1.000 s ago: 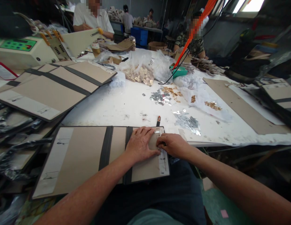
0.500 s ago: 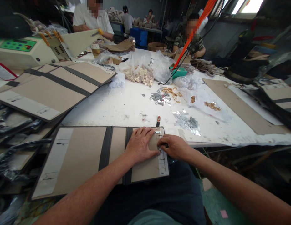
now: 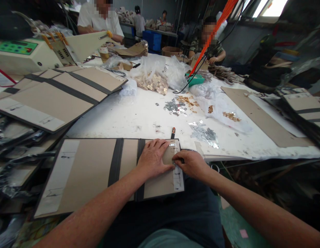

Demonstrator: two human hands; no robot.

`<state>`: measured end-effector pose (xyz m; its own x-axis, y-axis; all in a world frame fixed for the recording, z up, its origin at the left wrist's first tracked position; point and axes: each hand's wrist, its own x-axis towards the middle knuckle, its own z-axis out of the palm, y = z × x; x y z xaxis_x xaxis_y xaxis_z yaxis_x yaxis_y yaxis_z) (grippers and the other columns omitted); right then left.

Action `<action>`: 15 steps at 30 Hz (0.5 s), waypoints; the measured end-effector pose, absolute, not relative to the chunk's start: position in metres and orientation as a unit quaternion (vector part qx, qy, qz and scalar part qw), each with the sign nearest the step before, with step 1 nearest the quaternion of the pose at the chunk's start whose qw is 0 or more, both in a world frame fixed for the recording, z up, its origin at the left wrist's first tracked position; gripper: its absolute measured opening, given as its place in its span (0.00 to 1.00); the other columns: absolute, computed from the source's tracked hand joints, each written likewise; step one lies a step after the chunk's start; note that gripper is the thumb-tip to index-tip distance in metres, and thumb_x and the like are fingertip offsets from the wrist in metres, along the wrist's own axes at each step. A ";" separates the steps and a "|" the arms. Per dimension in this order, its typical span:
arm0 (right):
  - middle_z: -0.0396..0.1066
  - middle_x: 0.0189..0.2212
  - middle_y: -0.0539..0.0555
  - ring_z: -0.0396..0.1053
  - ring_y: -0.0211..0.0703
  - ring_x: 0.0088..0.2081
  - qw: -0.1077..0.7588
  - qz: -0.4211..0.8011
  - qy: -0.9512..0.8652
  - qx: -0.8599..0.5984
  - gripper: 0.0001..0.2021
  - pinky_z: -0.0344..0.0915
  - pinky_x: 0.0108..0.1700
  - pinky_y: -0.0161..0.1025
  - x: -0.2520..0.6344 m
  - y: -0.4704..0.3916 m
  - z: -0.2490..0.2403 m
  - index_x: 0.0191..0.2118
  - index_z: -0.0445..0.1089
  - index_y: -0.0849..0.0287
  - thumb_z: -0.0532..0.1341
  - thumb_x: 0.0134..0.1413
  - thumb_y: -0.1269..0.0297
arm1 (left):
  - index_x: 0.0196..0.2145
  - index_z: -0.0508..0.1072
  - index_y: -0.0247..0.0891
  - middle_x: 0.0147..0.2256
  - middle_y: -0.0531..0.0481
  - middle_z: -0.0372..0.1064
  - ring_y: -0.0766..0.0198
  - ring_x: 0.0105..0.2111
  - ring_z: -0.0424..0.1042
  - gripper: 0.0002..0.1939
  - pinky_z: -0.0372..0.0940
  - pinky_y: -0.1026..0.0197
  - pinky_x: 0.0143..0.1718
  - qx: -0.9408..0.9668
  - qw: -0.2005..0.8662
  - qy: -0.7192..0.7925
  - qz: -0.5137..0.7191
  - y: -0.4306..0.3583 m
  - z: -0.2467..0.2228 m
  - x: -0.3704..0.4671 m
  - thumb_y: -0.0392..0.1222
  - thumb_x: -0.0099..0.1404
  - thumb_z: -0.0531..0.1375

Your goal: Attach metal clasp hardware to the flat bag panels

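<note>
A beige panel with dark fabric bands and edging (image 3: pixel 85 172) lies flat across the table edge and my lap. My left hand (image 3: pixel 152 158) rests spread on its right part, thumb stretched toward the pale strip (image 3: pixel 177 179). Close by, my right hand (image 3: pixel 189 162) is closed at that strip, its fingertips pressed together on something too small to make out. Above the fingers a small silver metal plate (image 3: pixel 172 145) lies on the panel. Just beyond the top edge is a small black-and-orange tool (image 3: pixel 173 132).
Loose silver plates (image 3: pixel 205 134) and gold metal pieces (image 3: pixel 185 100) lie ahead on the white table (image 3: pixel 118 117). Similar panels (image 3: pixel 67 93) are stacked at left beside a cream machine (image 3: pixel 23 57). An orange cord (image 3: pixel 211 38) hangs at right. People sit across the table.
The whole view has shifted slightly. My left hand stays spread on the panel, and my right fingers remain closed at the pale strip with hardly any movement.
</note>
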<state>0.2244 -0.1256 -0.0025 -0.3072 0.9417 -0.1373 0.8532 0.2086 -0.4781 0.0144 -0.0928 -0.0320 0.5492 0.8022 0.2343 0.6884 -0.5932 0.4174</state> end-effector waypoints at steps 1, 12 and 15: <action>0.82 0.41 0.51 0.77 0.46 0.44 0.096 0.253 -0.767 -0.581 0.10 0.66 0.46 0.37 0.225 -0.126 -0.002 0.41 0.82 0.52 0.63 0.60 0.69 | 0.64 0.65 0.46 0.63 0.45 0.65 0.44 0.63 0.60 0.44 0.53 0.42 0.66 0.869 0.139 0.428 0.205 -0.093 -0.032 0.015 0.63 0.54 0.72; 0.81 0.41 0.52 0.76 0.47 0.44 0.089 0.230 -0.765 -0.595 0.08 0.65 0.46 0.38 0.221 -0.128 -0.004 0.41 0.80 0.53 0.64 0.58 0.71 | 0.63 0.66 0.45 0.62 0.44 0.66 0.44 0.62 0.60 0.42 0.54 0.41 0.65 0.870 0.139 0.424 0.211 -0.092 -0.032 0.015 0.63 0.56 0.70; 0.80 0.41 0.51 0.75 0.46 0.45 0.097 0.225 -0.768 -0.592 0.08 0.64 0.46 0.38 0.224 -0.129 -0.004 0.41 0.80 0.51 0.64 0.60 0.69 | 0.63 0.66 0.44 0.62 0.44 0.65 0.44 0.63 0.60 0.43 0.54 0.41 0.65 0.870 0.136 0.425 0.211 -0.092 -0.032 0.014 0.63 0.56 0.71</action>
